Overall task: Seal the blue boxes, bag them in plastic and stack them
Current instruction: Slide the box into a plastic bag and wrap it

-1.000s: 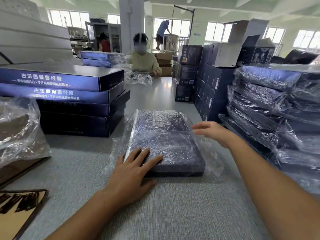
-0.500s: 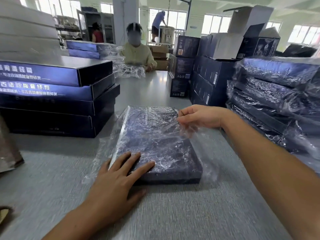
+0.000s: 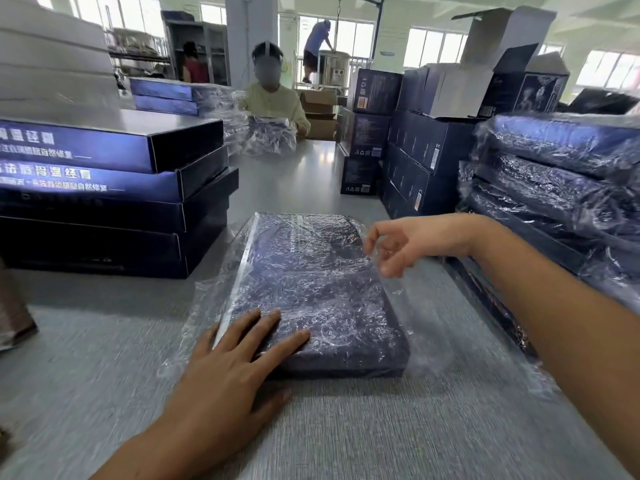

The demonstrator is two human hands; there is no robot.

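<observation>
A flat blue box (image 3: 311,289) lies inside a clear plastic bag (image 3: 429,341) on the grey table (image 3: 381,427) in front of me. My left hand (image 3: 235,358) rests flat on the box's near left corner, fingers straight. My right hand (image 3: 408,244) hovers over the box's far right edge, its curled fingers and thumb pinching the loose film of the bag. A stack of unbagged blue boxes (image 3: 110,188) stands on the left. On the right sits a stack of bagged blue boxes (image 3: 561,188).
Dark cartons (image 3: 415,157) are piled behind the right stack. A person in a pale top (image 3: 273,102) handles a bagged box at the table's far end. Two more blue boxes (image 3: 162,97) lie beside that person. A brown object (image 3: 14,313) sits at the left edge.
My right hand came in from the right, took hold of the loose film at the box's far right edge and lifted it. My left hand stayed flat on the near corner.
</observation>
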